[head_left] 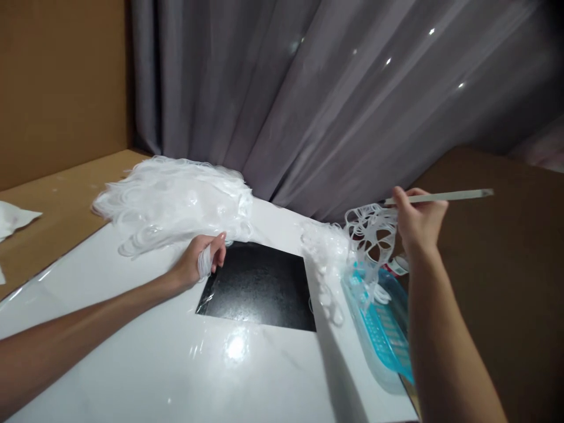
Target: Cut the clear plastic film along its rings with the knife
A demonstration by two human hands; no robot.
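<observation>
Your right grip is closed on the stick, rings dangling over the tray; whether your looped left hand pinches anything, I can't tell. The big pile looks done, the small heap unfinished.

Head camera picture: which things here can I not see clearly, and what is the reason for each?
All in the head view:
Left hand: curled fingers hide whether they pinch anything.
Stick: right hand covers part.
Blue basket: right forearm covers its right side.
Red-and-white item: too small to identify.
White sheet: cut off by left edge.
Pinkish shape: dark and blurred.
</observation>
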